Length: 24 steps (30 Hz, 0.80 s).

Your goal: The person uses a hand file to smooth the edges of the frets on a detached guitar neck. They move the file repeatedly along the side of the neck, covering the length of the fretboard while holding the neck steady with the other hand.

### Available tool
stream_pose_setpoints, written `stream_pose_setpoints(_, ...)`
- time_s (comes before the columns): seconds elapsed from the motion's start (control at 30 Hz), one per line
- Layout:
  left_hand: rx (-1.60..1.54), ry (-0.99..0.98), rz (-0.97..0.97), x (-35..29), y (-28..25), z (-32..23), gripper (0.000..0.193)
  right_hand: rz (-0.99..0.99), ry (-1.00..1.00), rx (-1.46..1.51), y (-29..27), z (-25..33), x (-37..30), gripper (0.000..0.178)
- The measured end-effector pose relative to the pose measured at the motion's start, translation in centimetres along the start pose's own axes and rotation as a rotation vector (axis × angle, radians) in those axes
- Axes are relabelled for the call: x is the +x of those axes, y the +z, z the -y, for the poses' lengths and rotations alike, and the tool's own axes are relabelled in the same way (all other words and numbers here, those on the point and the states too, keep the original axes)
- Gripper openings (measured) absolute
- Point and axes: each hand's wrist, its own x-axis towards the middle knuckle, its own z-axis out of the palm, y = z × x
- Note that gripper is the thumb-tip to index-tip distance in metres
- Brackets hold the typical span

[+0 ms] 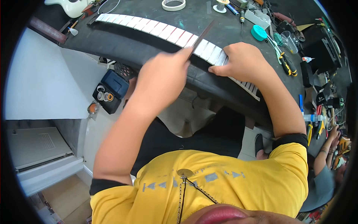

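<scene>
A long guitar fretboard [158, 30] lies across the near edge of the workbench, curving in the wide picture. White strips cover most of the gaps between its frets; its right end looks bare. My left hand [162, 76] is closed around the near end of a thin, dark, flat tool that looks like a file [203, 36]. Its blade slants up and to the right across the fretboard; whether it touches the frets I cannot tell. Toward the fretboard's right end, my right hand [244, 61] grips it, thumb on the near side and fingers over the far side.
On the dark workbench [141, 8] are a tape roll [173, 4], a wire spool [220, 6], a screwdriver [242, 20], a turquoise round container [258, 33] and yellow-black pliers [288, 65]. A white guitar body [69, 6] sits far left. Another person's arm [323, 155] shows at right.
</scene>
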Motion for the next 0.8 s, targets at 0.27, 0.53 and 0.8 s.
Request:
stream_pose_setpoints(0.27, -0.153, -0.191, 0.122, -20.0, -7.0, 1.3, 0.063, 0.029, -0.002, -0.012, -0.5, -0.1, -0.6, 0.068)
stream_pose_setpoints(0.53, -0.050, -0.129, -0.019, -15.8, -4.6, -0.7, 0.067, 0.173, 0.021, -0.159, -1.0, -2.3, -2.1, 0.078)
stream_pose_setpoints(0.8, 0.233, 0.004, 0.063, -15.1, -2.6, -2.3, 0.076, -0.133, -0.122, -0.020, 1.1, -1.7, -0.1, 0.081)
